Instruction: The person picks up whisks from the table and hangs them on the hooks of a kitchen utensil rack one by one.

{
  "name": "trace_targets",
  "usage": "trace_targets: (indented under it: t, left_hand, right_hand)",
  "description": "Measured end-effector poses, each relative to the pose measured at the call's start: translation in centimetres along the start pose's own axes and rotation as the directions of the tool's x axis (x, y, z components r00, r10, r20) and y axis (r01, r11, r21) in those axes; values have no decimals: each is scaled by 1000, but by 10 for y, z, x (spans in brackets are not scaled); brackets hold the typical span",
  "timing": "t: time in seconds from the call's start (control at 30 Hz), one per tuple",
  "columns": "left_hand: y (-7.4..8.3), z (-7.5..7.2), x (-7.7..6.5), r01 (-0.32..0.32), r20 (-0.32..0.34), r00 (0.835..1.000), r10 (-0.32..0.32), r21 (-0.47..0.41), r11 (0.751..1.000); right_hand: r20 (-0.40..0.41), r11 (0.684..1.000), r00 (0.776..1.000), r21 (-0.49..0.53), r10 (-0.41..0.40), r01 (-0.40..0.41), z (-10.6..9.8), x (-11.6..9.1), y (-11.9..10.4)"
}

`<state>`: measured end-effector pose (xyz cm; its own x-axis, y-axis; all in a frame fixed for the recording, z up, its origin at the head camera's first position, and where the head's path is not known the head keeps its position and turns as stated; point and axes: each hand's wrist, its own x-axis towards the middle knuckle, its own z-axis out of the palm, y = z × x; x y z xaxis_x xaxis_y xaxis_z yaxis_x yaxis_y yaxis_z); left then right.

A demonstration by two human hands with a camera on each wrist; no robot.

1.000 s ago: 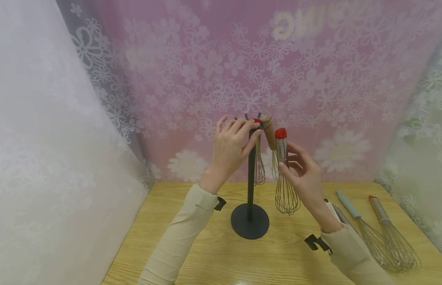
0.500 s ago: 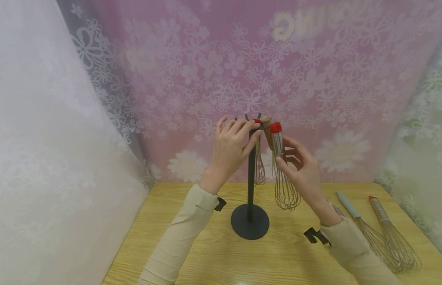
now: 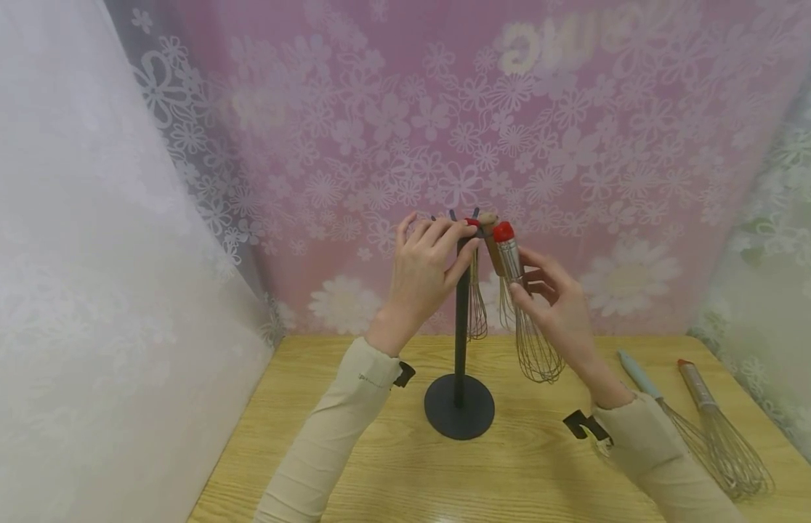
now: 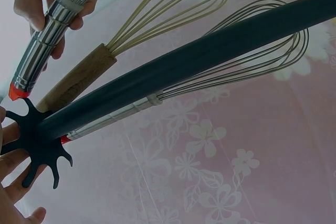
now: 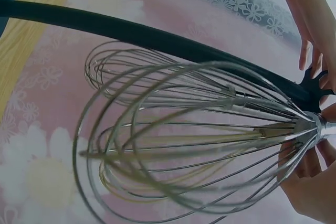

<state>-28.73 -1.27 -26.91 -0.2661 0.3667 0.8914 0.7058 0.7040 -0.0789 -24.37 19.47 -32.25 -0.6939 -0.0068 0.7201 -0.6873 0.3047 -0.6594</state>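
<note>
My right hand (image 3: 559,305) grips a steel whisk (image 3: 508,254) by its red-tipped handle, wires hanging down and slanting right. Its red end lies close to the hooks of a black whisk stand (image 3: 460,327), as the left wrist view shows. At the stand's top my left hand (image 3: 428,265) holds the ring of hooks (image 4: 39,137), fingers laid over it and thumb by the post. Two whisks hang there: one with a wooden handle (image 4: 79,80) and a smaller steel one (image 4: 115,116) with a red end. The held whisk's wires (image 5: 173,145) fill the right wrist view.
On the wooden table (image 3: 379,465), right of the arms, lie a whisk with a pale blue handle (image 3: 637,373) and a red-tipped steel whisk (image 3: 696,385). The stand's round base (image 3: 459,421) sits on the table. A flowered pink curtain (image 3: 379,145) backs the table.
My right hand has brought the steel whisk left and up toward the hooks, and its wire end now swings out to the right. My left hand has stayed in place.
</note>
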Motion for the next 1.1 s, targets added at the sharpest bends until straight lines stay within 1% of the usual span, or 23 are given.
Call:
trace_targets:
  t: [0.23,0.43,0.57,0.7,0.83,0.97,1.1]
  left_hand:
    - [0,0,0,1,-1,1000,-1,2,1000]
    - [0,0,0,3,4,1000,-3,2,1000]
    - [0,0,0,1,6,1000,-1,2,1000]
    - [-1,0,0,-1,8,1000,1,3,1000]
    - [-1,0,-1,-2,11,1000,2,9,1000]
    - [0,-1,0,-8,11,1000,8,13,1000]
    - [0,-1,0,-10,10,1000,10,13,1000]
  right_hand:
    - [77,998,997,-58,-16,20,-11,6,-1]
    - [131,997,991,-77,-6,16,-18,10,-5]
    - [166,993,986,-107,-28,47,-20,12,-6]
    - [199,990,979,-121,-49,74,-17,11,-4]
    - [211,994,977,-102,-12,35,-11,8,-2]
    - [200,995,979,-97,29,-9,-6,5,0]
    - [181,995,983,-96,29,-11,-1,4,1]
